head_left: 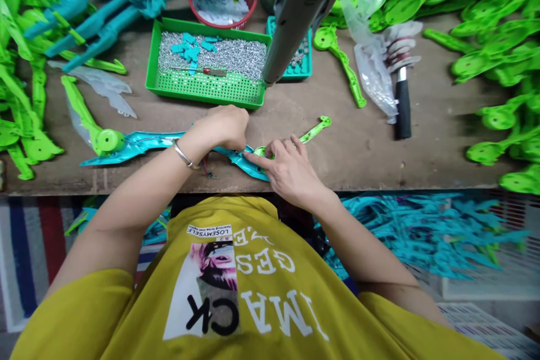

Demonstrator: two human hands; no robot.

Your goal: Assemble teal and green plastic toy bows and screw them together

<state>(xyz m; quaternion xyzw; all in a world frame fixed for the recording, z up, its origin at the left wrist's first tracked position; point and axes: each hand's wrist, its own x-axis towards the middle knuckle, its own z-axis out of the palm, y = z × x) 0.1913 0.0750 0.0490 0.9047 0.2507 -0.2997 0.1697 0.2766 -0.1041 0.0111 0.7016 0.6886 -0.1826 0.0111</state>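
A long blue plastic piece lies along the table's front part, with thin wires by it and a green arm with a round hub at its left end. My left hand, a bracelet at its wrist, is closed over the middle of the piece; what its fingers hold is hidden. Lying over the right part of the blue piece, my right hand has its fingers spread, one fingertip touching the piece close to my left hand. A slim green part sticks out beyond its fingers.
Behind my hands is a green tray of small metal parts, blue pieces and a screwdriver. A dark grey pole slants down beside it. A red basket stands behind. A black-handled hammer and green parts are rightward.
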